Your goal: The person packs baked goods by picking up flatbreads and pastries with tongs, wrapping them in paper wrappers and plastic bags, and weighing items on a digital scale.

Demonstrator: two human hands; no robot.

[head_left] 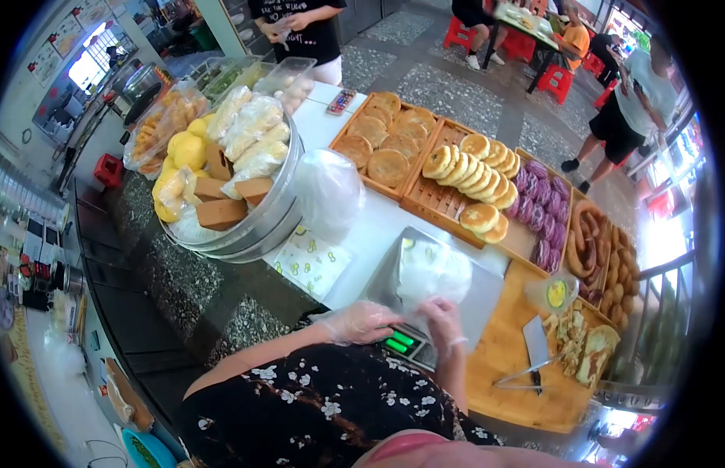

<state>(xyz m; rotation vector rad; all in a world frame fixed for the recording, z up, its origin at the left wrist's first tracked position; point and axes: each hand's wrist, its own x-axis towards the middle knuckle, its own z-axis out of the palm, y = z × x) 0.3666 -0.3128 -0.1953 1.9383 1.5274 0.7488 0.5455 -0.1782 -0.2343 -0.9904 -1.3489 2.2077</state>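
Observation:
My left hand (361, 321), in a clear plastic glove, is over the near edge of the metal scale, its fingers closed together at the green-lit display (399, 341). Beside it on the right, my right hand (440, 316), gloved too, has its fingers pinched at the near edge of a white plastic bag (434, 273). That bag lies on the scale's metal plate (382, 281). What the left fingertips hold, if anything, is too small to make out. Both hands are close together but apart.
A round steamer (273, 226) with wrapped food stands left, a bag bundle (329, 191) beside it. Trays of flatbreads (388, 168), pale cakes (479, 217) and purple buns (543, 210) line the far side. A cleaver (536, 343) and tongs (526, 374) lie on the board (495, 390).

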